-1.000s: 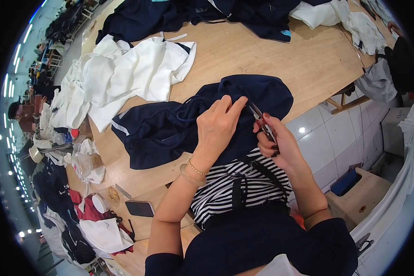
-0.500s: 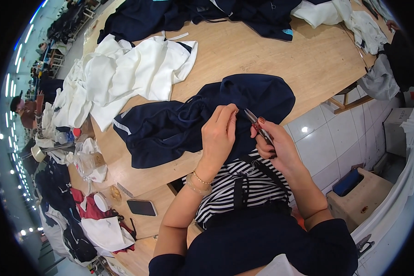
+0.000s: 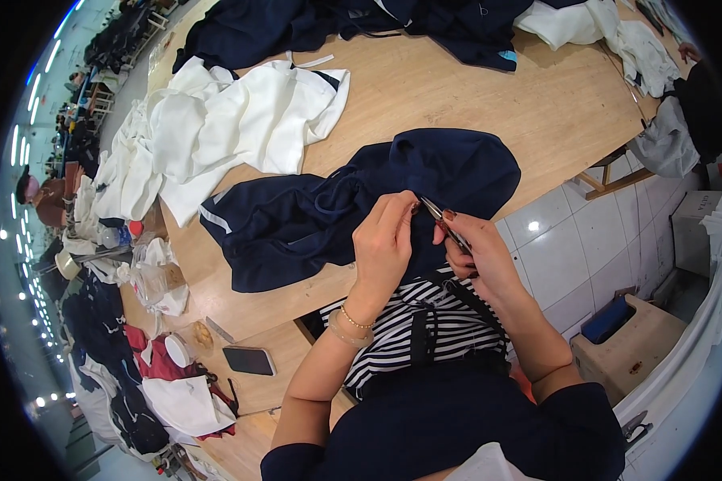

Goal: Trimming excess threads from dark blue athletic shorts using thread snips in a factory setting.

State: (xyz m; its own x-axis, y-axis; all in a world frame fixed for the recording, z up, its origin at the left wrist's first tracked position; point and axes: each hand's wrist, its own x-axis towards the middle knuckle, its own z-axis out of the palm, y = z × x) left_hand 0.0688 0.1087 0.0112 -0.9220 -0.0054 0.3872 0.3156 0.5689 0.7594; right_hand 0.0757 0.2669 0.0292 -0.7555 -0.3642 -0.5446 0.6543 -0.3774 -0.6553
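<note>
A navy garment (image 3: pixel 457 164) with a drawstring and a white stripe lies bunched on the wooden table (image 3: pixel 425 92) in front of me, its near part hanging toward my lap. My left hand (image 3: pixel 383 248) is over its near side, thumb and fingertips pinched together. Whatever sits in that pinch is too small or hidden to name. In my right hand (image 3: pixel 477 252) is a pair of small pointed metal thread snips (image 3: pixel 431 208), fingers wrapped round the handles. Their blade tips are right beside my left fingertips, above the navy cloth.
White garments (image 3: pixel 233 116) are heaped at the left; more navy garments (image 3: pixel 433 28) lie along the far edge. A phone (image 3: pixel 249 361) and a clear plastic cup (image 3: pixel 194 338) are near left. At right stand a beige plastic stool (image 3: pixel 638 345) and a person's dark sleeve (image 3: pixel 698 104).
The snips have moved left and slightly up toward my left fingertips, and their blades now look closer together. My left hand has dropped slightly, still pinched. The navy garment lies much as before.
</note>
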